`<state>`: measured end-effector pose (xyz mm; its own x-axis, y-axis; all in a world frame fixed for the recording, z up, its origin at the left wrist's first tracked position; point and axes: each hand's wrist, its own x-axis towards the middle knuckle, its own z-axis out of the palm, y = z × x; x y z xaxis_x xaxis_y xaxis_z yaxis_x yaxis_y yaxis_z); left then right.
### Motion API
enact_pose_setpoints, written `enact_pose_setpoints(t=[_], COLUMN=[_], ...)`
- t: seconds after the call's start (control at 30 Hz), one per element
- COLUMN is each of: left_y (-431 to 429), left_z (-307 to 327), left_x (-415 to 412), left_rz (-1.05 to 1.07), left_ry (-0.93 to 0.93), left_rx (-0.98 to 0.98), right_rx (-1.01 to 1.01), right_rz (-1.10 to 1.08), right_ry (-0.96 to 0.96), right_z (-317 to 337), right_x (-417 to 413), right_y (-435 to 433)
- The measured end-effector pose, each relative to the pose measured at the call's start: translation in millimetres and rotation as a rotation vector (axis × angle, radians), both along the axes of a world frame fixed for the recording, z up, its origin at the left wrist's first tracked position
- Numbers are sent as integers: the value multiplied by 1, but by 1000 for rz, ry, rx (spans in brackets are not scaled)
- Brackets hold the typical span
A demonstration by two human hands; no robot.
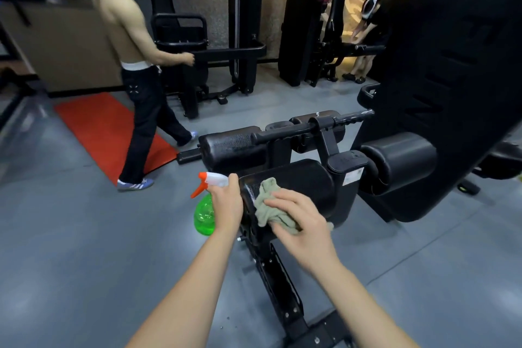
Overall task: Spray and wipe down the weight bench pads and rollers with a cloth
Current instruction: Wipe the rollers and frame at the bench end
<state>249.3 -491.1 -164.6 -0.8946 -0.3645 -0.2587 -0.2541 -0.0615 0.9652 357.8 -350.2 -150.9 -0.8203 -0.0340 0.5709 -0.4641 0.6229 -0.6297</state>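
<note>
Nearest the camera, the bench's black steel frame (279,285) ran up from the grey floor (84,263) to the small near pad (299,181), and both hands worked at that pad's near-left end. The right hand (299,223) lay with its fingers fairly flat over a bunched olive cloth (271,206), pressing it against the pad's edge, where a wet sheen showed. Just left of it, apart from the right, the left hand (227,203) was clamped round the neck of a green spray bottle (206,206), whose white and orange nozzle pointed left, away from the bench. This looked like the wiping step on the first pad. The next move would probably call for carrying the cloth rightward across the rest of that pad, which appeared dull and dry, then spraying further on. Beyond it, the left roller (234,147) looked speckled, perhaps with droplets, while the right roller (401,158) looked dry. A tall back pad (452,65) rose at far right. Further off, a person (135,65) crossed a red mat (113,127).
</note>
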Motion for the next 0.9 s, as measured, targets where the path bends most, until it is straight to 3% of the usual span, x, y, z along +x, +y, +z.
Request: enact_pose_setpoints(t=[0.1,0.33,0.47,0.57,0.63,0.77,0.9], left_y=[-1,0,-3,-3,-1,-4,-4], left_z=[3,17,30,28,25,17,20], left_x=[3,8,17,16,18,20,21], left_rz=[17,91,-137,-333,-357,-372,-408], left_ry=[-35,31,230,339,346,325,249], left_rx=[16,32,116,-43,-89,-125,-186], right_rx=[-67,-84,-104,-88,-71,-28,-151], right_rz=[63,-32,-35,-51,-78,-288,-558], right_ry=[-102,-74,-123,-124,-112,-109,-190], right_z=[7,11,24,24,22,26,37], right_x=[-4,-21,-27,-23,-21,-30,-55], right_y=[28,12,8,7,6,16,59])
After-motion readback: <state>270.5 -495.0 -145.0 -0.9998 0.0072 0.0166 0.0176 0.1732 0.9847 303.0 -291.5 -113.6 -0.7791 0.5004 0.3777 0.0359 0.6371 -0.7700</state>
